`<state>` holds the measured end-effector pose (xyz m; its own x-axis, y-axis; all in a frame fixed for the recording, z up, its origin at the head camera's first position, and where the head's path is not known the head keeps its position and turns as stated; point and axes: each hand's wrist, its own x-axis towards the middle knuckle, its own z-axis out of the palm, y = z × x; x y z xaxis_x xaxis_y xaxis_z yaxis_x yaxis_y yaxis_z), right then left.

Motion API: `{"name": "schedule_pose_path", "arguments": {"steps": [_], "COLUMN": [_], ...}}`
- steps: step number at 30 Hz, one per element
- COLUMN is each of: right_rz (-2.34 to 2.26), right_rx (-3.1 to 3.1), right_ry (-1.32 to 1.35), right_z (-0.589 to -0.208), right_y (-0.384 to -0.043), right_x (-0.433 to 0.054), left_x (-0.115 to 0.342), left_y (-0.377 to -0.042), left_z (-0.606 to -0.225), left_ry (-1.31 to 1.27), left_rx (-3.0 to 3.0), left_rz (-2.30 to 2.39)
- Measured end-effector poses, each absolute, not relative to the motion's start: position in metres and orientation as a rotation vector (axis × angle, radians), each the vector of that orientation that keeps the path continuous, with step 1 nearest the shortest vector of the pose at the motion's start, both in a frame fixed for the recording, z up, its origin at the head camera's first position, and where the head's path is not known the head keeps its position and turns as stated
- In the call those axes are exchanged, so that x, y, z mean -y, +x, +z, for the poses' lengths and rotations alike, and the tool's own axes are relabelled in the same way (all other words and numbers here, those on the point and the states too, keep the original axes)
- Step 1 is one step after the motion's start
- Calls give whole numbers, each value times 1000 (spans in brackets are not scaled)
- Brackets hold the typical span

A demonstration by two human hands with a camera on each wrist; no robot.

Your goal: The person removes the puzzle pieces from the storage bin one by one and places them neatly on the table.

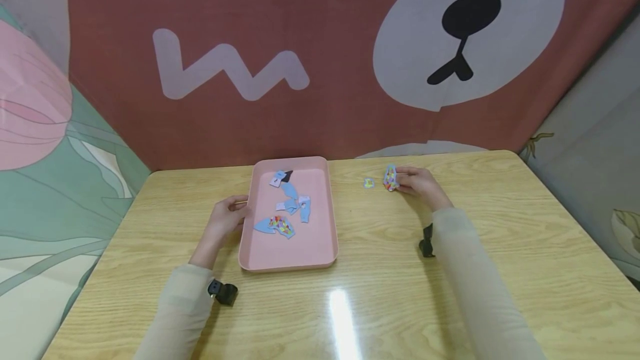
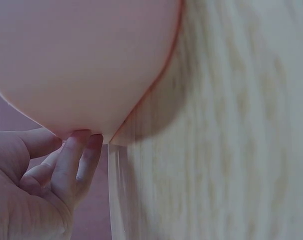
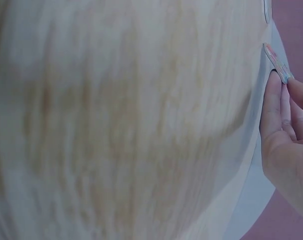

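Observation:
My left hand (image 1: 227,216) grips the left wall of a pink tray (image 1: 287,257), its fingertips against the outer side in the left wrist view. Inside the tray lie several flat light-blue pieces, among them a blue one with a multicoloured patch (image 1: 282,225) and a white-and-black one (image 1: 280,178). Between thumb and fingers, my right hand (image 1: 420,183) pinches a multicoloured piece with a light-blue edge (image 1: 390,178), held tilted just over the table. A smaller light-blue-edged piece (image 1: 369,183) lies flat left of it.
The wooden table (image 1: 380,271) ends at the back against a brown cloth (image 1: 340,110) with a bear picture. Black wrist cameras sit on the left wrist (image 1: 223,292) and the right wrist (image 1: 426,240). Patterned cloths hang at both sides.

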<state>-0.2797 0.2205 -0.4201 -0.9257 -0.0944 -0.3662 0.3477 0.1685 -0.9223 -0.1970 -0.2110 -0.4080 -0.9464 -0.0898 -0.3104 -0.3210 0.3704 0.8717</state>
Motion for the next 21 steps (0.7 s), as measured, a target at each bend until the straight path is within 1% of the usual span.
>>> {"name": "schedule_pose_path", "arguments": {"steps": [21], "right_rz": [-1814], "right_rx": [-2142], "right_ry": [256], "right_z": [-420], "right_y": [-279], "right_x": [-220], "left_x": [211], "left_y": [-197], "left_z": [-407], "left_ry": [-370], "left_rx": [-2432], "left_rz": [1601]}}
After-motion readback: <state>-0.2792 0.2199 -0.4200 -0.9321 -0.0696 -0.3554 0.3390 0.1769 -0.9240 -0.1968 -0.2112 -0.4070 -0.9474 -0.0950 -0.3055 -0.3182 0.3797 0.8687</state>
